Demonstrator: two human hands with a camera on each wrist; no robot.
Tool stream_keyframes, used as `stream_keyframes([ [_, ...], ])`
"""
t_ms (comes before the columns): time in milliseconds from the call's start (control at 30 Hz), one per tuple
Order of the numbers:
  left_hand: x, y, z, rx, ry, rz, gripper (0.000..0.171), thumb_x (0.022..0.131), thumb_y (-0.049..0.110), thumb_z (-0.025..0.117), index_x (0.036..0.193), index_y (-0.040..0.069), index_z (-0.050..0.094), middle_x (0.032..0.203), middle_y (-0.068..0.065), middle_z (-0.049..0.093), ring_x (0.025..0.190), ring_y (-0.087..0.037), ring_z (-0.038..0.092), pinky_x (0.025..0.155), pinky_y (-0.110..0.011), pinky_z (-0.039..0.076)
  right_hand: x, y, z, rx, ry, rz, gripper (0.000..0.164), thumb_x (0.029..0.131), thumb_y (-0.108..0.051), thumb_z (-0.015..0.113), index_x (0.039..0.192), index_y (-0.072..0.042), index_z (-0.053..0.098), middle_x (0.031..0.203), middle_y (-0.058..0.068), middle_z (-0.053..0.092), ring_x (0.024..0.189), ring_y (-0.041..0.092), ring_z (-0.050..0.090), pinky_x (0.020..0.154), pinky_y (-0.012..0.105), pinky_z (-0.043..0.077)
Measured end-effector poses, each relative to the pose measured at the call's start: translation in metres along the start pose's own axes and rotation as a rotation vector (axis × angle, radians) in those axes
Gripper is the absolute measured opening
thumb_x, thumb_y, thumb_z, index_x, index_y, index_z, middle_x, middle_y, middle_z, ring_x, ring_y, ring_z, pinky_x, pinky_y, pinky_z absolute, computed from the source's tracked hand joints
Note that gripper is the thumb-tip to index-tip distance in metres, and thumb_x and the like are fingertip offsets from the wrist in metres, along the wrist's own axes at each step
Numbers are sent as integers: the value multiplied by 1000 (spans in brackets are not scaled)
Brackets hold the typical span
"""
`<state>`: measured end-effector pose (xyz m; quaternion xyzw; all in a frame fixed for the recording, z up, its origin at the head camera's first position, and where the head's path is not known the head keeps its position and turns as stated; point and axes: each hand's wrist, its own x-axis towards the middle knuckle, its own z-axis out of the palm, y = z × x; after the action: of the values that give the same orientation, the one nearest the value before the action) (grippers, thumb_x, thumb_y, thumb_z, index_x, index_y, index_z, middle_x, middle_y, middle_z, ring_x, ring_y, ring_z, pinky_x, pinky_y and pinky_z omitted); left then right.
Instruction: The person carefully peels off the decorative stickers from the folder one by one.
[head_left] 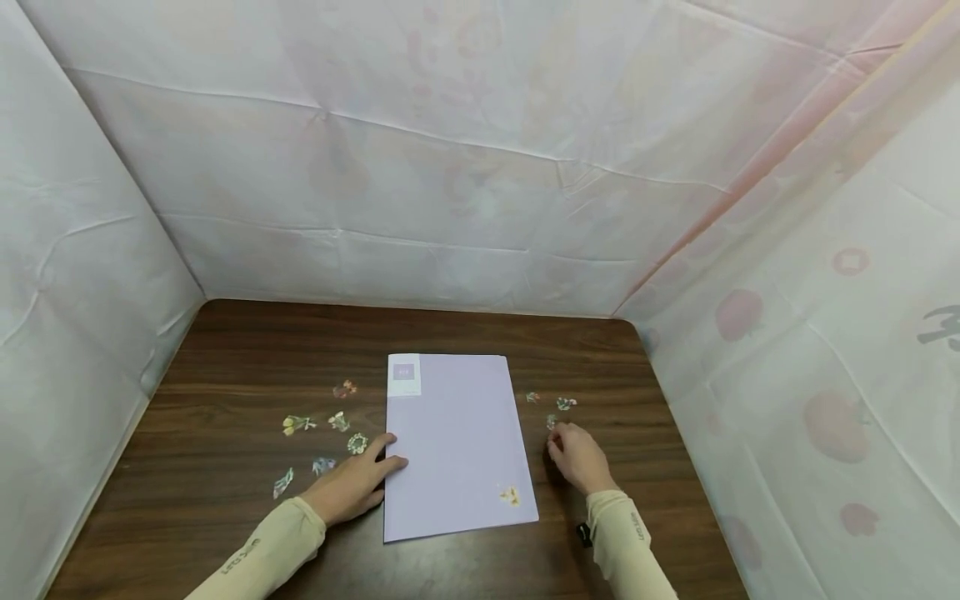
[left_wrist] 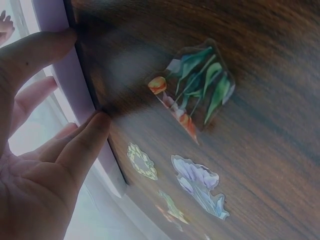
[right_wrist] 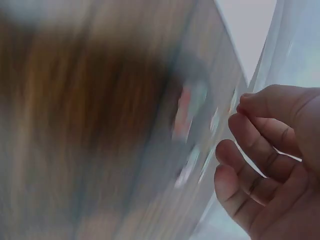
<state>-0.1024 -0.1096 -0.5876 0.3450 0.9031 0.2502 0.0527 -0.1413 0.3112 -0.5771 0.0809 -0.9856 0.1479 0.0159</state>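
Note:
A lilac folder (head_left: 453, 442) lies on the table, with a white label at its upper left and a yellow flower sticker (head_left: 510, 496) near its lower right corner. My left hand (head_left: 352, 487) rests on the folder's left edge, fingers mostly straight. In the left wrist view, thumb and fingertips touch that edge (left_wrist: 82, 85). Right of the folder, my right hand (head_left: 579, 458) is just below a small sticker (head_left: 551, 422). Thumb and index finger come close together in the right wrist view, where nothing shows between them. Blurred stickers (right_wrist: 184, 114) lie beyond the fingertips.
Several flower stickers lie left of the folder, among them a wreath (head_left: 357, 443), yellow tulips (head_left: 297, 424) and purple tulips (left_wrist: 197, 180). Two more stickers (head_left: 566, 403) are up by the right hand. Pale sheets (head_left: 420, 167) hang around the wooden table (head_left: 262, 350).

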Motion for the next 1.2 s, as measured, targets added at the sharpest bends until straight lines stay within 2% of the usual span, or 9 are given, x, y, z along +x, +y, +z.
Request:
stream_keyframes([
  [200, -1, -1, 2, 3, 3, -4, 48, 88, 4, 73, 134, 9, 59, 148, -28, 37, 83, -26, 65, 62, -29, 49, -15, -30, 15, -22, 11, -157, 10, 86, -14, 77, 86, -16, 67, 82, -5, 57, 74, 14, 55, 62, 33, 48],
  [367, 0, -1, 3, 7, 1, 0, 48, 88, 4, 74, 134, 9, 59, 148, -28, 37, 86, -28, 66, 63, -30, 50, -27, -46, 28, -47, 13, -317, 8, 83, -16, 80, 86, -15, 72, 79, -7, 59, 74, 11, 56, 65, 31, 50],
  [500, 0, -1, 3, 13, 2, 7, 48, 88, 4, 74, 134, 9, 59, 148, -28, 38, 82, -25, 65, 61, -29, 49, -36, -54, 36, -140, 92, -443, 9, 78, -15, 83, 80, -15, 74, 73, -7, 61, 69, 12, 57, 62, 30, 49],
  [567, 0, -2, 3, 14, 5, 12, 48, 88, 4, 74, 134, 8, 59, 147, -28, 37, 80, -24, 65, 60, -28, 48, -38, -57, 38, -190, 118, -461, 9, 77, -15, 83, 78, -16, 74, 72, -7, 62, 69, 13, 57, 61, 31, 47],
  [667, -1, -2, 4, 13, 9, 17, 48, 88, 4, 74, 134, 8, 59, 147, -29, 37, 78, -23, 64, 60, -28, 48, -42, -59, 38, -236, 110, -454, 9, 77, -16, 83, 77, -17, 74, 73, -7, 63, 70, 14, 56, 61, 31, 45],
  [933, 0, -3, 4, 6, 1, 17, 48, 88, 4, 74, 133, 8, 60, 147, -29, 37, 77, -22, 64, 60, -27, 47, -43, -61, 36, -257, 76, -459, 13, 81, -20, 83, 75, -20, 71, 73, -9, 61, 70, 13, 54, 61, 31, 43],
  [1067, -1, -3, 4, 17, 12, 14, 48, 88, 4, 74, 133, 8, 60, 147, -28, 38, 80, -24, 65, 61, -28, 49, -41, -58, 38, -151, 46, -453, 13, 80, -12, 82, 77, -16, 69, 72, -7, 60, 69, 13, 55, 60, 30, 45],
  [1200, -1, -2, 3, 7, 4, 13, 48, 88, 4, 74, 134, 8, 59, 148, -28, 37, 80, -25, 65, 61, -29, 49, -38, -53, 37, 33, -61, -392, 16, 77, -2, 78, 79, -11, 65, 72, -6, 56, 68, 10, 51, 62, 27, 47],
])
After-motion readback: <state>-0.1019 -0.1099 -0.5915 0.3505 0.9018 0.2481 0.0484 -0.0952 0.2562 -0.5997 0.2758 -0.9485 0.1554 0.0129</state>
